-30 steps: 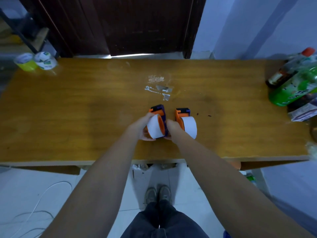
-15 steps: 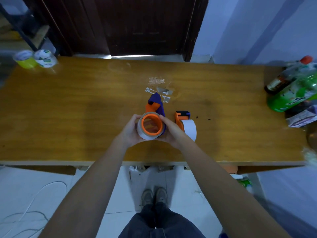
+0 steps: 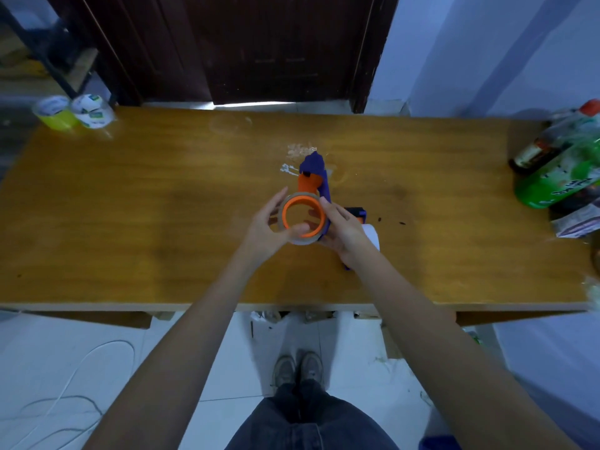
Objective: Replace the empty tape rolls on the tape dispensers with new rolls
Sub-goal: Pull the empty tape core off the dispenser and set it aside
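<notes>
I hold a purple and orange tape dispenser above the wooden table, its orange hub facing me. My left hand grips the thin empty roll around that hub, thumb across its lower rim. My right hand holds the dispenser's body from the right. A second dispenser with a white roll lies on the table behind my right hand, mostly hidden. Two new tape rolls, a yellow one and a clear one, stand at the far left corner.
Green and dark bottles and a packet crowd the table's right end. Scraps of clear tape stick to the middle of the table. A dark door is beyond the far edge. White cable lies on the floor at left.
I lifted the left dispenser off the table and turned it so the hub faces me. My left hand moved onto the roll's rim and my right onto the body.
</notes>
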Demonstrator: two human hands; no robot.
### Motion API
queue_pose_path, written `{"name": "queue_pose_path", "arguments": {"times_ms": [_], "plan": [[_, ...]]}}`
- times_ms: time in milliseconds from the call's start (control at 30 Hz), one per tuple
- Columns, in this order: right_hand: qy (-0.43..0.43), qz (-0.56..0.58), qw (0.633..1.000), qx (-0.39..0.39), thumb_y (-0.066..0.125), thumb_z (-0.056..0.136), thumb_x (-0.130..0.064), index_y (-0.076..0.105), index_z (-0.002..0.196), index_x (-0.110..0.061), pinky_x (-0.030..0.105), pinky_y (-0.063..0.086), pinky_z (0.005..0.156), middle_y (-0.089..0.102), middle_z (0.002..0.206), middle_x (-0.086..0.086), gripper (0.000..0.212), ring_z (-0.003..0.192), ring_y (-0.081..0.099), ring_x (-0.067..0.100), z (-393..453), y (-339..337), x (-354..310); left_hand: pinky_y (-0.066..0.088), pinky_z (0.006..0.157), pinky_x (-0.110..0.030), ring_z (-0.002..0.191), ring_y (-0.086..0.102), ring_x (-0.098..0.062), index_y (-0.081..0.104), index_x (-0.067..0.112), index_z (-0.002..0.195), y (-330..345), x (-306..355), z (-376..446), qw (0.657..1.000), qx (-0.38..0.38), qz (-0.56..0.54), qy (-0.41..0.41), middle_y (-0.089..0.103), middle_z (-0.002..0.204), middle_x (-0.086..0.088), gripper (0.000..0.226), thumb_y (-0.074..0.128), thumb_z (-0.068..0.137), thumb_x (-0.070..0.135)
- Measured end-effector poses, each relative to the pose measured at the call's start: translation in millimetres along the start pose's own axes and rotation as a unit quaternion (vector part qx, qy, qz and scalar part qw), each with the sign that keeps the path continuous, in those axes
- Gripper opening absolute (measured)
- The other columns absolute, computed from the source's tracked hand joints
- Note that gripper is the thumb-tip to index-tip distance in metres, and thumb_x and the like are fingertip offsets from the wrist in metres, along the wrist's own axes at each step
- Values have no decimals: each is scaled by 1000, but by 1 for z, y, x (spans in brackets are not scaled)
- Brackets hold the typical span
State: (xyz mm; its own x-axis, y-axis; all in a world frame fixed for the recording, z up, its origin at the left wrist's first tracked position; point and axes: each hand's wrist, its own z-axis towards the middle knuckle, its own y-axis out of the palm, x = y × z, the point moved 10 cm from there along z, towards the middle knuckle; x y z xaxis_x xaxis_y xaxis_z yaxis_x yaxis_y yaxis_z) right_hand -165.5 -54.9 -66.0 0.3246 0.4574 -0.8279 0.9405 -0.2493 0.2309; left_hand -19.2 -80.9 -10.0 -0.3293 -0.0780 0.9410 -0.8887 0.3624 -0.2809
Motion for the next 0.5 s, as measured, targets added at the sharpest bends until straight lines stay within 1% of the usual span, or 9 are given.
{"name": "queue_pose_path", "arguments": {"times_ms": [33,67,100,167,200,267,333,400,500], "plan": [[-6,-7,1000,-7,70,75,-50,56,128,-18,46,56,87,66,120,7,63,108,65,23,0,0,-3,37,88,-2,121,40,-1,23,24,148,4,3,-3,999,-21,43,26,41,136,11,98,81,70,26],[-10,-14,1000,-8,69,77,-49,57,128,-18,46,55,88,67,119,6,60,107,66,23,-1,0,-6,32,95,-3,126,35,-1,15,24,150,7,4,-5,996,-37,69,42,36,141,11,112,85,63,26],[-13,-17,1000,-8,68,78,-48,57,127,-18,47,55,89,67,118,6,58,106,66,22,-1,0,-9,27,103,-9,131,30,-2,7,25,151,9,4,-4,994,-46,85,49,31,148,8,122,87,59,27],[-10,-19,1000,-12,67,80,-46,57,128,-18,47,54,90,67,118,5,57,106,66,22,-2,2,-11,22,111,-24,137,23,-5,2,23,151,10,3,-2,991,-40,108,63,25,153,3,128,88,57,28],[-6,-18,1000,-19,67,81,-45,57,128,-18,47,54,91,67,119,5,55,108,65,22,-3,5,-11,22,111,-27,136,24,-5,6,20,151,10,4,-1,990,-26,114,75,29,151,1,125,88,57,27],[0,-13,999,-41,63,85,-39,55,130,-16,46,53,93,65,122,6,51,112,62,23,-4,9,-11,30,109,-25,129,35,-2,27,16,145,8,10,0,988,-2,107,113,42,141,3,110,89,56,28],[8,-2,998,-67,61,89,-32,52,133,-13,44,53,92,63,123,8,49,114,60,25,-6,11,-10,34,102,-15,118,42,11,41,20,132,8,16,-2,984,-1,94,151,48,126,16,92,89,55,30],[20,-1,996,-92,59,90,-28,50,134,-13,45,54,90,62,125,7,47,114,61,26,-9,11,-9,32,95,-2,114,41,19,42,24,128,7,21,-4,981,-3,90,171,45,120,24,86,89,55,28],[39,-2,993,-115,62,89,-28,48,136,-16,48,56,85,58,132,9,50,114,62,30,-12,8,-4,31,92,2,112,40,23,41,24,125,7,24,-5,978,-13,93,186,43,120,26,83,88,57,22]]}}
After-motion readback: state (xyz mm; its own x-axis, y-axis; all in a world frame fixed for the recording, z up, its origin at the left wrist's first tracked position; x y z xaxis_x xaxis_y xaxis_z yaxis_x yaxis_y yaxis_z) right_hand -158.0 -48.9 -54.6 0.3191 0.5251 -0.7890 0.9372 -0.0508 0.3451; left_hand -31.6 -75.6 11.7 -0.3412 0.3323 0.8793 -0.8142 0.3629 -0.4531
